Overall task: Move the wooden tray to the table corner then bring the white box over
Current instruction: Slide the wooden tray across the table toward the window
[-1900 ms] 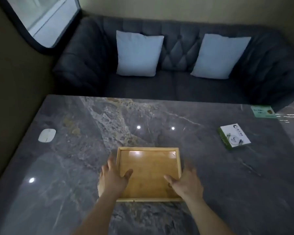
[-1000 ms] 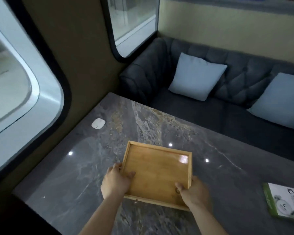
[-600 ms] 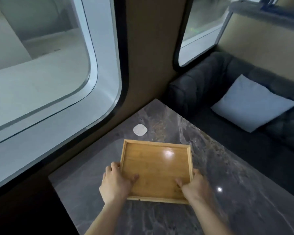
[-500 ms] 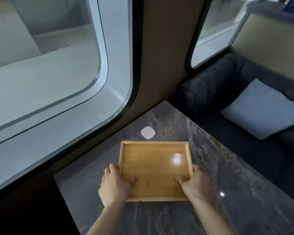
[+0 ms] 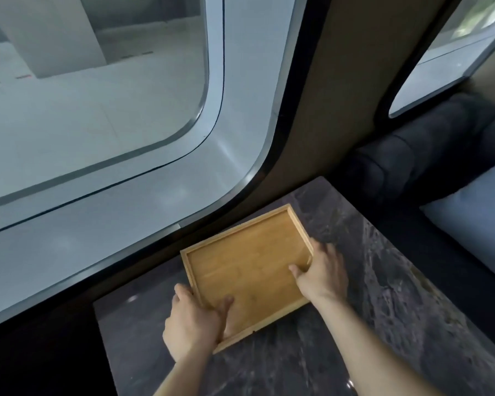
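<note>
The wooden tray [image 5: 249, 267] is a shallow, empty bamboo rectangle, turned at an angle on the dark marble table [image 5: 383, 324]. It lies against the table's window-side edge, close to the far left corner. My left hand [image 5: 193, 324] grips the tray's near left corner, thumb inside the rim. My right hand [image 5: 322, 274] grips the right rim, thumb inside too. The white box is out of view.
A large rounded window [image 5: 97, 124] and the wall run along the table's left edge. A dark sofa [image 5: 412, 155] with a pale blue cushion [image 5: 475, 221] stands beyond the table's far edge. The table's near left corner [image 5: 97, 305] drops into shadow.
The tray has travelled from the table's middle toward the window-side far corner and turned counterclockwise. It now covers the spot where the small white disc lay. Both hands kept their grip.
</note>
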Demonstrator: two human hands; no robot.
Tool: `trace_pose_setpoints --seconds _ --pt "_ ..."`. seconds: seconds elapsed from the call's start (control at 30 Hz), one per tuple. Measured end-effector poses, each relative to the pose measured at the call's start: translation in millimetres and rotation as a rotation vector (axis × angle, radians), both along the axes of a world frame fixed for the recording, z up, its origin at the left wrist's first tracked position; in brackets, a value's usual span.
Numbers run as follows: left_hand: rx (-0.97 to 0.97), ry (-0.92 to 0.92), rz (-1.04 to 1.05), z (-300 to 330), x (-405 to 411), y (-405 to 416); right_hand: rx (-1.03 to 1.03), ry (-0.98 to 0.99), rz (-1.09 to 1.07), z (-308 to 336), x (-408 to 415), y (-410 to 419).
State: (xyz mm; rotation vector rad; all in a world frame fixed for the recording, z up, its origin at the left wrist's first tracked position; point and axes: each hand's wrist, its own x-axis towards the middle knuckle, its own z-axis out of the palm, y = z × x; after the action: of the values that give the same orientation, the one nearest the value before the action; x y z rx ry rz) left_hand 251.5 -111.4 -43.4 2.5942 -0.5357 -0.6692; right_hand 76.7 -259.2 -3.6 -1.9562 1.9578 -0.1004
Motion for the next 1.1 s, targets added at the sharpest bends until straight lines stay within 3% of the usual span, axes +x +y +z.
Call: trace_pose_setpoints --seconds 0.43,0.67,0.8,0.87,0.93,1.03,1.1 --pt "0.048 -0.038 -0.055 -22 4 -16 0.126 -0.055 0.208 -30 6 -42" --pt "0.063 -0.047 -0.096 -27 4 -19 0.243 -0.117 0.218 -41 0 -47" --pt "0.009 -0.108 -0.079 -26 4 -15 0.171 -0.091 0.265 -42 -8 -30" --pt "-0.074 -0.282 -0.194 -25 2 -14 0.117 -0.049 0.358 -42 -17 -20" --pt "-0.132 -0.389 -0.450 -22 -7 -15 0.135 -0.005 0.483 -43 -26 -11" --pt "-0.078 -0.297 -0.780 -23 -24 -21 0.152 0.081 0.577 -43 -31 -1" --pt "-0.026 -0.249 -0.891 -28 -28 -24 0.122 0.096 0.564 -43 -29 4"
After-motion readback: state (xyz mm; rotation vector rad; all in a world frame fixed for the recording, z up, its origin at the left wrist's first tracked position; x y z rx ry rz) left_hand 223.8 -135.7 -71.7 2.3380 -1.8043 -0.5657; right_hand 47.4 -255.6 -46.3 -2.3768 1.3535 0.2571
